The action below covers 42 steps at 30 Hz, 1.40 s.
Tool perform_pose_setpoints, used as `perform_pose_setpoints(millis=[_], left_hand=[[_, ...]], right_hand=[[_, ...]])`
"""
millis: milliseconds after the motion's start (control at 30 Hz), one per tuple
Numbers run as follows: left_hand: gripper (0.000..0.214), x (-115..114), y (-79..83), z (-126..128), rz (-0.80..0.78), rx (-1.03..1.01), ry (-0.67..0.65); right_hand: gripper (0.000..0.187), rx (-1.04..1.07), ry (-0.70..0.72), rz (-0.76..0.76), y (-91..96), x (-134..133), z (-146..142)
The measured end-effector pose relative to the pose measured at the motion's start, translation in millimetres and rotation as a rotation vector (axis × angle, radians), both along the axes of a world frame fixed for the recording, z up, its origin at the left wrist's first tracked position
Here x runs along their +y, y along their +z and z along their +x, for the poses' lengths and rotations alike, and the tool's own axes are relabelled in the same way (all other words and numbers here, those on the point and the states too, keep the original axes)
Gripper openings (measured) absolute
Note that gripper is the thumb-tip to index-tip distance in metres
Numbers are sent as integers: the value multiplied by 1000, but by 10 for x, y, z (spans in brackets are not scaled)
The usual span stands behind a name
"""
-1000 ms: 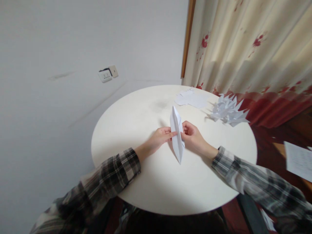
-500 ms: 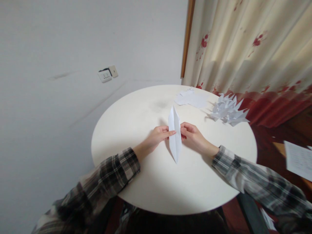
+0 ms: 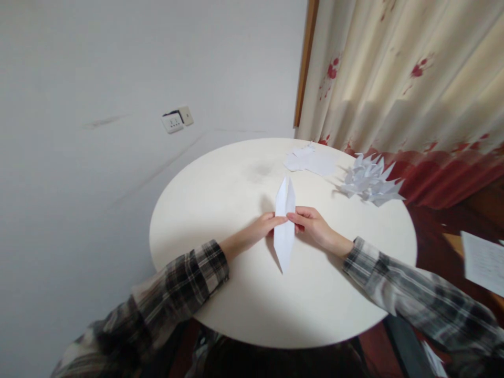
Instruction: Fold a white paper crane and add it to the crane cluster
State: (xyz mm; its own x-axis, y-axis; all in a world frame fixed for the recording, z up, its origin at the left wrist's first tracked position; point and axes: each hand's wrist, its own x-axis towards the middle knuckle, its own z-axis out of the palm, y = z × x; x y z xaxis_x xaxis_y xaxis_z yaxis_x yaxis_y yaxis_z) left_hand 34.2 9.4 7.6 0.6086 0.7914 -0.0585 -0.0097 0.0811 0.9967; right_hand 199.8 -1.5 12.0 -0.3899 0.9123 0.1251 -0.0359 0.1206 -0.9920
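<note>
Forearms (image 3: 185, 281) slanting inward from lower corners, left hand (image 3: 263, 227) and right hand (image 3: 315, 224) mid-frame, thumbs uppermost, fingers (image 3: 280, 220) pinching folded paper (image 3: 284, 245).

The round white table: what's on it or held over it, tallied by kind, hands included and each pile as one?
Hands: 2 (left hand, right hand)
Held folded paper: 1
Pile of pointed folded papers: 1, its pieces too tangled to count
Pile of flat paper: 1, sheets not countable
Total: 5
</note>
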Motion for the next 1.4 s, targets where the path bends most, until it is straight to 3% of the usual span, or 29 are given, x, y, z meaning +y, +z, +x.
perform_pose_setpoints(millis=[200,367,500,800,1133,1233,1400], left_hand=[[35,-54,62,-9,106,69,-71],[28,-105,57,-28,155,148,-56],[24,-116,73,-32,154,153,-46],[30,-197,173,-52,44,374,-95],[30,-196,185,-61,-3,340,-157],[32,-195,162,-65,11,348,-162],[34,-162,79,-59,97,371,-95]], right_hand=[[41,33,25,-49,-6,1,-25],[38,60,22,-119,29,12,-44],[37,94,-71,-66,82,19,-35],[37,101,-271,129,66,149,94],[41,111,-482,143,64,147,100],[41,178,-429,99,100,158,121],[47,258,-48,-101,104,100,93]])
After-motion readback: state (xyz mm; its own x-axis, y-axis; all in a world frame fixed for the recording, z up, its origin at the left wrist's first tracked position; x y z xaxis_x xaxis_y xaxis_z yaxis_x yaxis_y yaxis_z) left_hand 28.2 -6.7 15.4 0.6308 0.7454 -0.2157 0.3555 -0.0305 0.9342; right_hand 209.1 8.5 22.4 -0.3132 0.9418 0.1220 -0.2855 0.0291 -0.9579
